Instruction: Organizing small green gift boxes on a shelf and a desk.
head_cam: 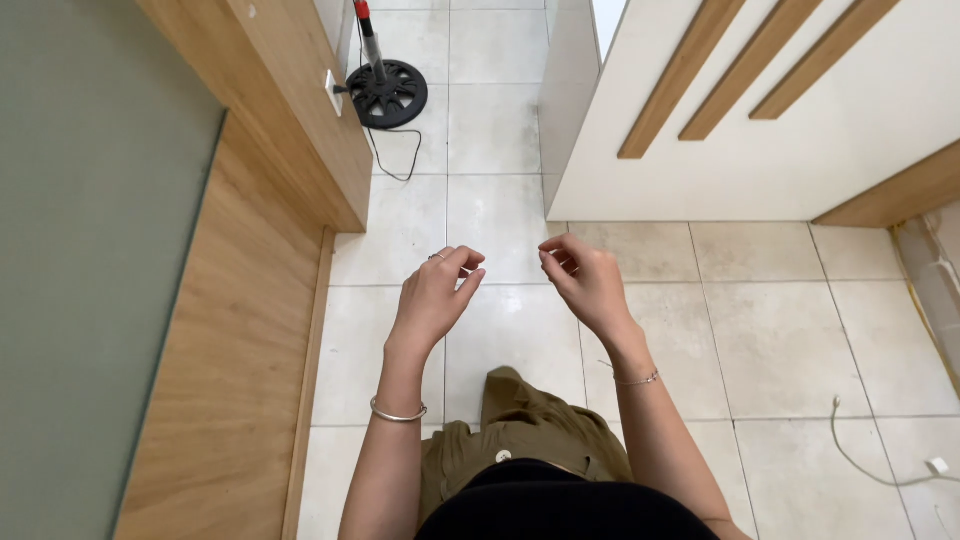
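Both hands are raised in front of the person's body, above the pale tiled floor, with a small gap between them. The left hand has its fingers curled loosely inward, thumb and forefinger tips drawn close together; whether anything is pinched there is too small to tell. A thin ring sits on 1 of its fingers, and a silver bangle circles the left wrist. The right hand is likewise half closed, its fingers bent toward the left hand, and nothing can be made out in it. A fine chain bracelet lies on the right wrist.

Below the hands show olive trousers and a black top. To the left runs a wooden panel beside a grey-green surface. At the top stands the round black base of a fan, with a black cable trailing over the tiles. On the right is a white cabinet front with 3 wooden strips, and a white cable lies on the floor near the lower right corner.
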